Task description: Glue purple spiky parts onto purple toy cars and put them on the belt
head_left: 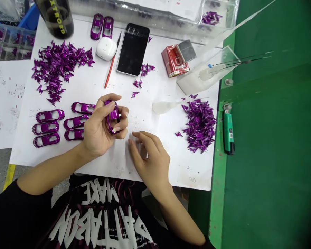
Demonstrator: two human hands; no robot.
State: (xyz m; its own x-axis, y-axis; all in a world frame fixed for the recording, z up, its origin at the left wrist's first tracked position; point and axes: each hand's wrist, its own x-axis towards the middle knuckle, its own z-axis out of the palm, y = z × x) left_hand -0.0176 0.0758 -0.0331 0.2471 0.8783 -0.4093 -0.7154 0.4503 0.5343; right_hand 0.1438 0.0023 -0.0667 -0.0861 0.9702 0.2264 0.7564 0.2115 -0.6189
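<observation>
My left hand (pixel 101 126) is closed around a shiny purple toy car body (pixel 112 117), held upright between thumb and fingers above the white sheet (pixel 145 152). My right hand (pixel 149 155) rests on the sheet just right of it, fingers loosely spread and curled, holding nothing that I can see. Several more purple car bodies (pixel 59 124) lie in two rows left of my left hand. A heap of small purple trim pieces (pixel 200 124) lies to the right, and a larger heap (pixel 58 65) at the back left.
At the back stand a dark bottle (pixel 57 17), two purple cars (pixel 102 26), a white earbud case (pixel 106 48), a red pencil (pixel 111 71), a phone (pixel 133 49) and a red cigarette pack (pixel 174 60). A green lighter (pixel 228 131) lies on the green table edge. Clear trays line the back.
</observation>
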